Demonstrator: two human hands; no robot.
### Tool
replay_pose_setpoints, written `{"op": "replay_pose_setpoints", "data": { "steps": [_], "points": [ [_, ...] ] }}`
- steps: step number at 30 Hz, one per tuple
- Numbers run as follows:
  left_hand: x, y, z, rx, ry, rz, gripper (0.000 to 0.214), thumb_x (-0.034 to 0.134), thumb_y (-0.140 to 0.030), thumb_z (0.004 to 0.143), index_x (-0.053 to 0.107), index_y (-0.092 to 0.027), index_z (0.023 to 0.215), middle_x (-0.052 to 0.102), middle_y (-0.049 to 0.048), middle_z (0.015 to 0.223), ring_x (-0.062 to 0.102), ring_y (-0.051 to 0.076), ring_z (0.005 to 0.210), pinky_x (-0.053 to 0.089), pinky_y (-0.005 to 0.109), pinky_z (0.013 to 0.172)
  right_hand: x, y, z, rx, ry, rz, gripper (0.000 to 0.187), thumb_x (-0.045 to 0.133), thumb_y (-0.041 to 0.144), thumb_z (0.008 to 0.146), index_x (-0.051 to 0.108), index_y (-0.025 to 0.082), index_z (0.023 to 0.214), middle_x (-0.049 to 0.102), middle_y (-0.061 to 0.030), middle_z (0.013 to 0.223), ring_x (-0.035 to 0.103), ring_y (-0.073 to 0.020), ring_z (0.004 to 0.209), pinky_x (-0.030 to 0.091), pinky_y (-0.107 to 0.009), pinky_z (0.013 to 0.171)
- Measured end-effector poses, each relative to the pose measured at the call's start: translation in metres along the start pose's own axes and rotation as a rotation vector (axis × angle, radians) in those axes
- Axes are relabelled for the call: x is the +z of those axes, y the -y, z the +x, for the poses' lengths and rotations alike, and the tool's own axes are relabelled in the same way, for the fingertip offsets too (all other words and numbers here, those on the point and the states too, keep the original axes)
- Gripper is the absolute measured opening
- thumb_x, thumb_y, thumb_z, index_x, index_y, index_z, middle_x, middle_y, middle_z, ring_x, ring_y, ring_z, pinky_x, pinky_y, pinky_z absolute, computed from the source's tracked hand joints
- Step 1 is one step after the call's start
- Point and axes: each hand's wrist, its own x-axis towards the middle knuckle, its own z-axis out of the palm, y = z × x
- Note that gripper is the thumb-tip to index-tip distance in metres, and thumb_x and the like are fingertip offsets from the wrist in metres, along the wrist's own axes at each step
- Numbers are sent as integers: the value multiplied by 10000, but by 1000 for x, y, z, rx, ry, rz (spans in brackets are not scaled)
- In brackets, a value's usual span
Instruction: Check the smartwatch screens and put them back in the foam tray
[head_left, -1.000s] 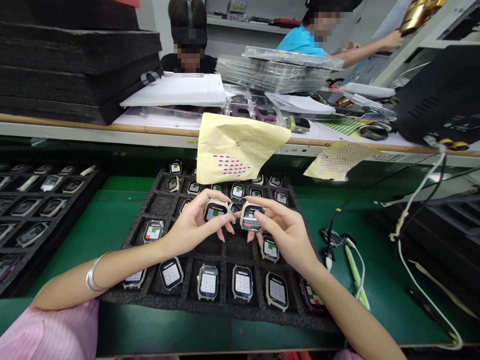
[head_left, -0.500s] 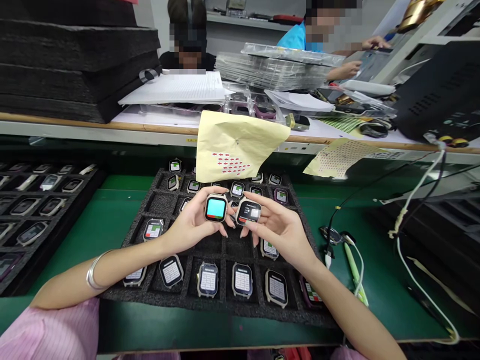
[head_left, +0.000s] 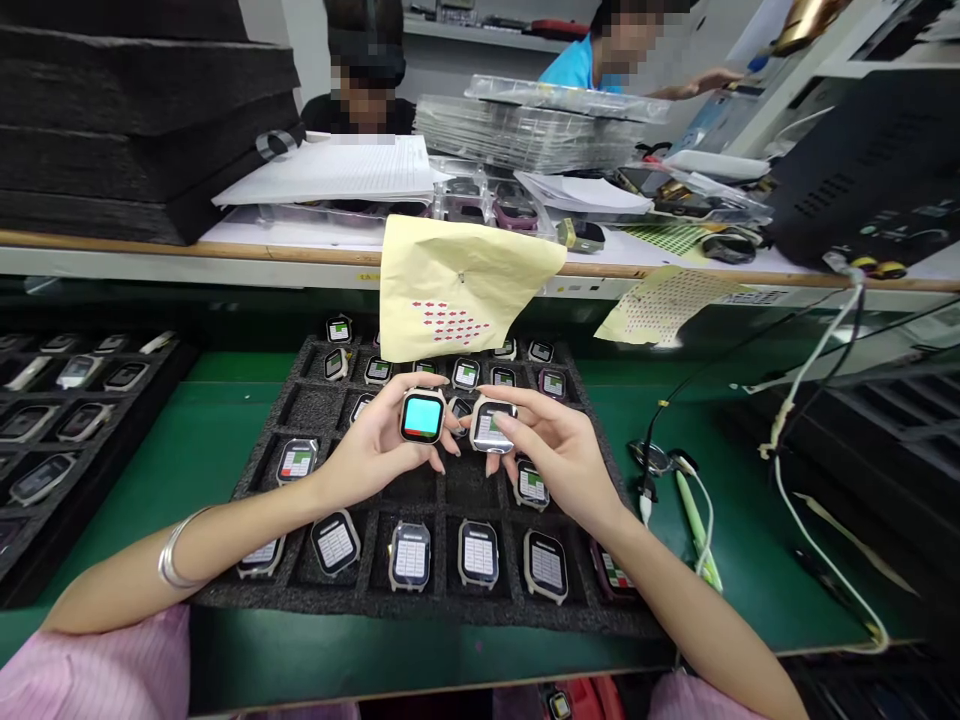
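Observation:
My left hand is closed round a smartwatch with a cyan screen and a red strip at its lower edge. Close beside it, my right hand grips a second smartwatch, whose screen shows a white and green grid. The right thumb lies across that screen. Both watches are held above a black foam tray divided into compartments. In the tray lie several more smartwatches, among them one in the front row with a white grid on its display.
Another foam tray of watches stands at the left. Yellow sheets hang from the shelf edge. Cables and a green pen-like tool lie on the right. Stacked black foam and clear plastic trays fill the shelf. Two people sit beyond it.
The right watch's screen has gone from a dark page with text to a white and green grid, and my right thumb has moved onto it. The view has shifted slightly.

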Motion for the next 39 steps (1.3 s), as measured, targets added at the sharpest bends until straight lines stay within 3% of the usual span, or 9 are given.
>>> {"op": "replay_pose_setpoints", "data": {
  "steps": [5,9,15,23,28,31,36,39],
  "points": [
    [-1,1,1,17,-3,-10,487,643,-96,774,436,-170,1209,606,80,980,628,178,824,567,281,662,-4,-3,1,-1,69,104,355,563,333,908,619,160,1213,666,-56,757,641,-175,547,468,-230,392],
    [-2,3,0,27,-14,-7,506,656,-114,787,433,-183,1236,601,72,981,628,175,826,572,279,670,-4,-4,0,-6,117,156,454,663,236,832,571,183,1273,671,-66,859,661,-195,645,509,-241,433],
    [-1,3,-1,27,-37,-2,585,690,-194,802,412,-209,1316,605,83,1025,631,193,861,583,298,687,1,-1,-2,2,86,47,490,707,230,823,555,199,1287,680,-72,902,665,-188,664,536,-239,434],
    [-2,6,-1,25,-33,34,538,651,-187,840,399,-189,1316,613,70,976,648,166,822,587,264,667,-2,-9,-1,-22,210,19,610,716,196,818,461,222,1371,666,-98,1081,683,-192,763,570,-242,515],
    [-6,10,-2,-52,0,69,681,697,-163,785,320,-232,1348,594,52,1035,644,170,883,570,328,798,-5,-11,2,-118,180,-255,548,688,252,835,488,204,1343,662,-88,1077,663,-193,751,587,-312,627],
    [-12,8,-5,-88,44,292,572,677,-234,796,388,-219,1290,594,63,1051,644,195,874,554,357,788,-8,-10,3,-218,219,-519,452,706,276,810,569,199,1233,622,-98,1135,631,-209,803,564,-322,659],
    [-26,10,-13,26,249,1108,389,715,-326,745,567,-188,1077,607,92,1037,574,292,980,478,440,847,-8,-18,-3,-284,444,-866,424,717,306,809,589,186,1195,577,-113,1097,559,-288,1030,481,-454,904],
    [-33,10,-19,58,326,1310,420,692,-390,769,567,-164,1101,585,123,1065,531,309,1004,455,462,856,-11,-19,-13,-300,462,-1000,466,688,299,838,546,164,1260,534,-141,1189,514,-310,1106,436,-483,957]
  ]
}}
